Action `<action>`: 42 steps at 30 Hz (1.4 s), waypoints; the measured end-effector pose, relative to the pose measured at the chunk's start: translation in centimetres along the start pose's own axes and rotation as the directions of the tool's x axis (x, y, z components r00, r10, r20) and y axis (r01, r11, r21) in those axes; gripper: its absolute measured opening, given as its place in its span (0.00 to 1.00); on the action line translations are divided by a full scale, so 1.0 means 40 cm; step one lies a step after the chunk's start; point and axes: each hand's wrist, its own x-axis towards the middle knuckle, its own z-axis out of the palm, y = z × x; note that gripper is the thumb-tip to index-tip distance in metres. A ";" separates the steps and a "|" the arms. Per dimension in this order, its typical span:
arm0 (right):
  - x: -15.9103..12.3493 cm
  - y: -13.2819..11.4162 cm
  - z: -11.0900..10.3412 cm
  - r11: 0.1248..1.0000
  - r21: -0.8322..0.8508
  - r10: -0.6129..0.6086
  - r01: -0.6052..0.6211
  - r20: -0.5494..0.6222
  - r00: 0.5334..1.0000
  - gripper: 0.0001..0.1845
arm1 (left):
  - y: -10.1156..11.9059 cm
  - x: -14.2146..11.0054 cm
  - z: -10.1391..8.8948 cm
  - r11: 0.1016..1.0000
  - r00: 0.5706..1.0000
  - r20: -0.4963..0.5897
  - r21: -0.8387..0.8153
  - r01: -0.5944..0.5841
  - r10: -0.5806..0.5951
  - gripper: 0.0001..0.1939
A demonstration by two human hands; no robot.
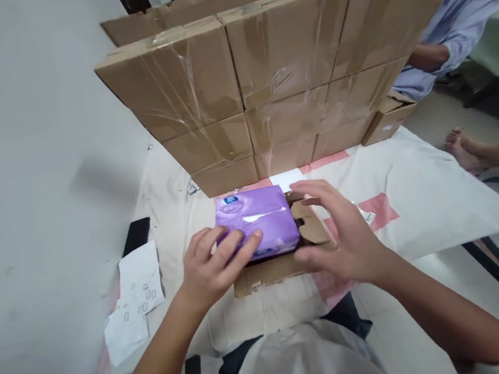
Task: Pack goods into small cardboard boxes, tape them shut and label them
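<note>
A purple plastic-wrapped pack [259, 217] lies in an open, flattened brown cardboard carton [285, 266] on the floor sheet. My left hand [215, 268] rests on the pack's near left corner, fingers curled over its top. My right hand [341, 229] hovers just right of the pack, over the carton's right flap [310, 225], fingers spread and holding nothing.
A wall of taped cardboard boxes [261, 84] stands behind the carton. White paper sheets [133, 303] and a black object [136, 233] lie at left near the grey wall. Another person in a light shirt [455, 21] sits at right, bare feet [464, 150] on the floor.
</note>
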 end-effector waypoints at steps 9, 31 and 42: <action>0.056 0.003 0.012 0.944 -0.254 -0.044 0.209 0.532 0.846 0.39 | 0.061 -0.037 0.004 0.978 0.996 0.088 -0.207 0.031 -0.013 0.21; 0.109 0.068 0.081 0.937 -0.345 0.245 0.050 0.754 0.609 0.54 | 0.030 -0.146 0.048 0.754 0.846 0.423 -0.426 0.501 -0.323 0.24; 0.082 0.015 0.056 0.777 -0.433 -0.017 0.457 0.711 0.703 0.42 | -0.003 -0.112 0.050 0.862 0.733 0.679 -0.342 0.373 -0.047 0.23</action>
